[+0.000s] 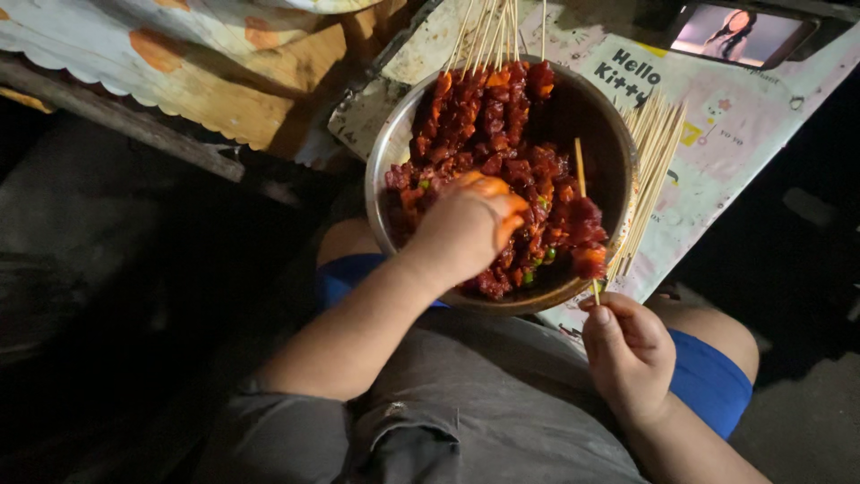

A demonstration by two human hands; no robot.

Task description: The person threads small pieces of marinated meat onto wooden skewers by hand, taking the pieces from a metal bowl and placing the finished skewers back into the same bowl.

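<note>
Left hand [466, 229] digs, fingers curled, into wet, slippery meat [502, 161] in the bowl [618, 152] on the lap; right hand [627, 345] pinches a thin, stiff, snappable skewer [584, 193] at its base

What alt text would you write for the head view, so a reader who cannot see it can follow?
A person's left hand digs into red marinated meat chunks in a round metal bowl, while the right hand holds a thin wooden skewer upright. Finished meat skewers lean at the bowl's far side; bare wooden sticks lie beside it.
</note>
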